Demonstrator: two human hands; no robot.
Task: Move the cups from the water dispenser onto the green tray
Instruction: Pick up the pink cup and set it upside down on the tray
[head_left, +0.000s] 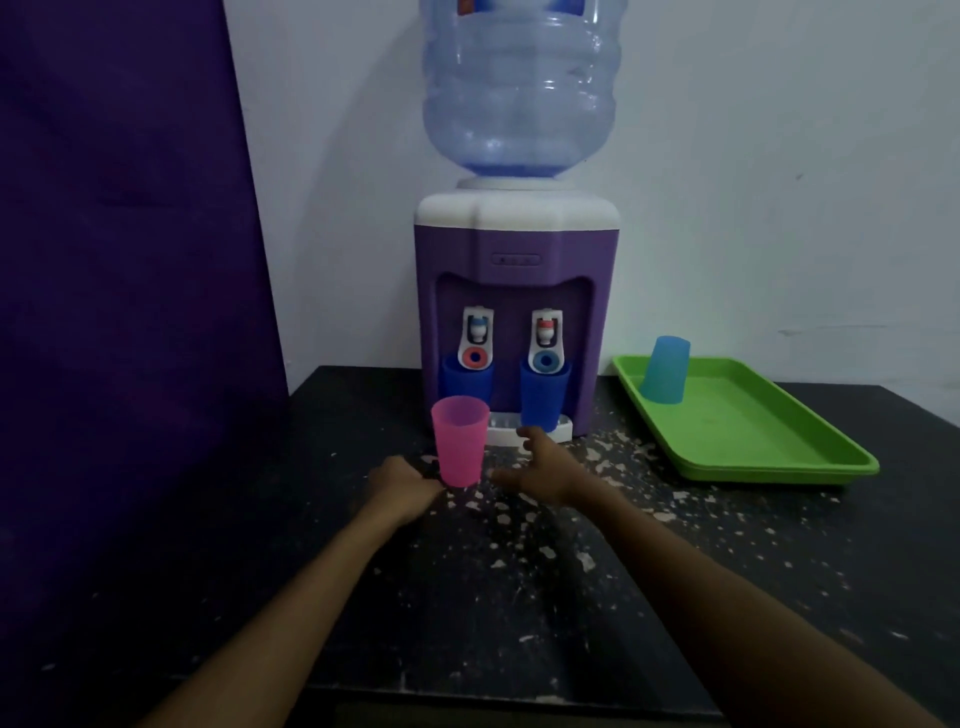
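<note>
A purple and white water dispenser (519, 249) stands at the back of the dark table. Two dark blue cups sit under its taps, the left one (466, 383) and the right one (545, 397), above the white drip tray (506, 434). A pink cup (460, 441) stands upright in front of the left tap. My left hand (405, 488) grips it low on its left side. My right hand (545, 465) is just right of the pink cup, fingers spread and holding nothing, its fingertips near the drip tray. A light blue cup (666, 370) stands upside down at the far end of the green tray (779, 452).
The green tray lies to the right of the dispenser on the speckled black table (519, 597). A large clear water bottle (522, 88) tops the dispenser. A purple panel (130, 286) borders the table's left side, with a white wall behind.
</note>
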